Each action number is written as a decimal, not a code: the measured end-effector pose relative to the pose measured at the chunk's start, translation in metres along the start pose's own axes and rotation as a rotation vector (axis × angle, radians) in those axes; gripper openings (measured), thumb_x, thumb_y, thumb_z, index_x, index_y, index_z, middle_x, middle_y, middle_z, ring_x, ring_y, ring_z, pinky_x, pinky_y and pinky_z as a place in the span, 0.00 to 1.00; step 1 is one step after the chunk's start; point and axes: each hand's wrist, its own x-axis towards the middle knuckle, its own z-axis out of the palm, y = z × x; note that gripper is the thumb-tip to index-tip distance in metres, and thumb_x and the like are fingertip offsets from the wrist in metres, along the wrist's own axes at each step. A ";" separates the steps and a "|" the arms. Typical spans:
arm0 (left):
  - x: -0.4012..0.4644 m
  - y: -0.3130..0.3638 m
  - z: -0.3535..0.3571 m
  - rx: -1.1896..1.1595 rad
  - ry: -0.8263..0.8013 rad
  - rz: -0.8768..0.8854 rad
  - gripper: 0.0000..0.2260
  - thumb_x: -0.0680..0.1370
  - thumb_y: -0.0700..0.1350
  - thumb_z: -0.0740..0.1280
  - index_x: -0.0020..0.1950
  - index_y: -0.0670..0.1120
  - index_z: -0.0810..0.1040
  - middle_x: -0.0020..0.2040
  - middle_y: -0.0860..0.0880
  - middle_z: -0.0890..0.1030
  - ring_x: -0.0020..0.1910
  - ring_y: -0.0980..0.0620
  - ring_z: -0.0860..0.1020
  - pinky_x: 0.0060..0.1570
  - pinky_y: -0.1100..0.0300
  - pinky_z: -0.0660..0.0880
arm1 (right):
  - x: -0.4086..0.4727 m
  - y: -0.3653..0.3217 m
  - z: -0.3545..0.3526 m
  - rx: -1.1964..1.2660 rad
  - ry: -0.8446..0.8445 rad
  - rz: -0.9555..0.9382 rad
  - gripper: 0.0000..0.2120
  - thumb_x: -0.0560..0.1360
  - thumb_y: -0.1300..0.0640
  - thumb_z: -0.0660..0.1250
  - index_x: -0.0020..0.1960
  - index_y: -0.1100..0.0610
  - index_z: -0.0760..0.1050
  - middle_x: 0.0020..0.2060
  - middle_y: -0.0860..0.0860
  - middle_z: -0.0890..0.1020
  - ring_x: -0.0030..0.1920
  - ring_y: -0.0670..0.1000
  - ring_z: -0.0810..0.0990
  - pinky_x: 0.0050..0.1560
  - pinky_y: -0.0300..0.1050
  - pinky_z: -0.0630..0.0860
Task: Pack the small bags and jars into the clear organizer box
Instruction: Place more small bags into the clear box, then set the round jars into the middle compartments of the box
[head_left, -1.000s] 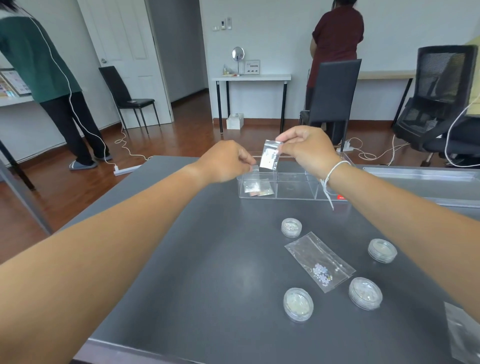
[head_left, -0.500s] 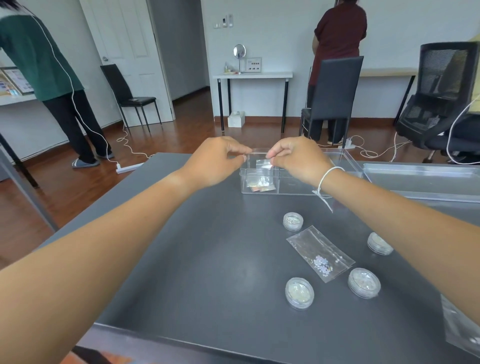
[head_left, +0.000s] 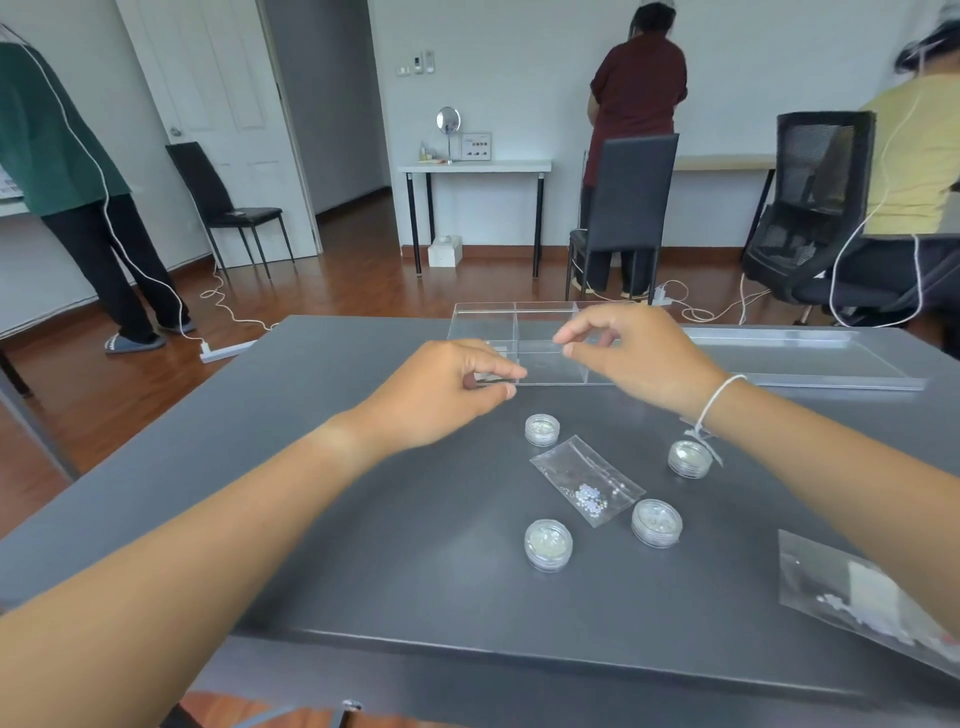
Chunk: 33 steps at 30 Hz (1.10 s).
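1. Head view, the change: a second ago our hands held a small silvery bag up above the clear plastic organizer box (head_left: 540, 332); half a second ago they had it down in the box's near-left compartment; now they are drawing back toward us and that bag is out of their grip.
2. Head view, hands: our left hand (head_left: 447, 395) is loosely curled in front of that compartment and hides its contents; our right hand (head_left: 634, 353) hovers over the box with thumb and forefinger close together; we see nothing between them, so both look released.
3. Head view, what remains: on the dark grey surface (head_left: 363, 519) lie four small round clear jars (head_left: 548, 544) and a clear zip bag of sequins (head_left: 587, 480); another clear bag (head_left: 862, 597) sits near the right edge; we judge one bag delivered, most packing ahead.
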 end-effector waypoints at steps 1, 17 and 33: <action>-0.002 0.002 0.003 0.016 -0.034 -0.001 0.09 0.74 0.45 0.67 0.54 0.52 0.81 0.46 0.58 0.79 0.37 0.61 0.73 0.44 0.76 0.68 | -0.008 0.001 -0.005 -0.013 -0.021 -0.003 0.04 0.72 0.59 0.67 0.43 0.52 0.81 0.36 0.38 0.77 0.34 0.26 0.71 0.37 0.17 0.63; -0.005 0.006 0.032 0.060 -0.080 -0.104 0.13 0.72 0.51 0.69 0.56 0.56 0.78 0.53 0.56 0.78 0.36 0.60 0.71 0.40 0.79 0.66 | -0.083 0.039 -0.053 -0.156 -0.327 0.066 0.08 0.68 0.49 0.70 0.45 0.39 0.75 0.43 0.40 0.76 0.41 0.47 0.74 0.42 0.34 0.69; -0.006 0.014 0.036 -0.030 -0.050 -0.119 0.04 0.69 0.52 0.71 0.42 0.61 0.79 0.42 0.64 0.79 0.29 0.66 0.73 0.34 0.80 0.66 | -0.086 0.041 -0.045 -0.149 -0.259 0.034 0.10 0.69 0.55 0.71 0.50 0.50 0.79 0.36 0.38 0.73 0.34 0.43 0.70 0.38 0.23 0.66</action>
